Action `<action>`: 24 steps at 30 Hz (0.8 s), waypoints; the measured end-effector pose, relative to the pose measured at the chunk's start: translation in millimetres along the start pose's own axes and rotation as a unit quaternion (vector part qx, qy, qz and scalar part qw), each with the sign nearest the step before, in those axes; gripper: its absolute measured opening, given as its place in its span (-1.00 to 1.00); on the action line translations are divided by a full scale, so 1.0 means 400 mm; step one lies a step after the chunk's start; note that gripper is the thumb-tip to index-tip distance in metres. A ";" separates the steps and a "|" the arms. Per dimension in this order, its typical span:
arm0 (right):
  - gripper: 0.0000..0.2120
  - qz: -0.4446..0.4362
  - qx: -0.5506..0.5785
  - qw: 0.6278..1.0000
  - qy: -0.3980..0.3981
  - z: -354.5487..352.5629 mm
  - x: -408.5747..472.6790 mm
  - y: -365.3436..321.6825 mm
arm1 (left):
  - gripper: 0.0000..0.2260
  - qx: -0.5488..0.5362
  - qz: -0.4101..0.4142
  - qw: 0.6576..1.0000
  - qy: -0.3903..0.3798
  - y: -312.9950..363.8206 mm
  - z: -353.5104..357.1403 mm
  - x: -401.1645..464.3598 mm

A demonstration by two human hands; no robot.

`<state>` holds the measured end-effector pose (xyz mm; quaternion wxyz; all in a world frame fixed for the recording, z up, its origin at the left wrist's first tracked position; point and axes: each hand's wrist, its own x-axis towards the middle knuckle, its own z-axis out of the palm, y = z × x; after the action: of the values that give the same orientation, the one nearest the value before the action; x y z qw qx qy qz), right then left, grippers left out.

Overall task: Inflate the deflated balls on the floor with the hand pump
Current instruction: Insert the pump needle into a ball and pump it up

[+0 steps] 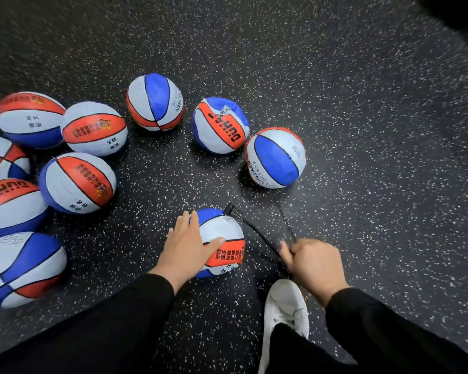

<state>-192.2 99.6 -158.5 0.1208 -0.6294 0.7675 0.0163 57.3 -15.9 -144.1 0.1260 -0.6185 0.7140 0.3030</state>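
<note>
L hand [187, 241] flat, fingers straight, pressing nearest ball [223, 242] to floor [362, 130]; R hand [312, 261] fisted round black pump hose [257, 233].

The nearest ball [222, 238], red, white and blue, lies on the speckled floor [362, 130] with a black pump hose [257, 233] apparently meeting its top, two dented balls [220, 125] [276, 157] beyond it and rounder ones [77, 183] to its left.
</note>
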 end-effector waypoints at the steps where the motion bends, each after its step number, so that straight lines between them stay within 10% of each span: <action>1: -0.42 0.022 -0.016 1.000 0.000 -0.020 0.016 0.011 | -0.06 -0.005 0.003 1.000 -0.002 0.000 -0.002 0.004; 24: -0.36 0.009 -0.018 0.999 0.027 -0.150 0.065 0.018 | -0.03 -0.028 0.015 0.999 -0.019 -0.010 0.007 0.024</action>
<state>-213.9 65.5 -106.7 0.0887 -0.6247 0.7757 0.0147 58.6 -22.0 -152.8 0.1173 -0.6054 0.7118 0.3363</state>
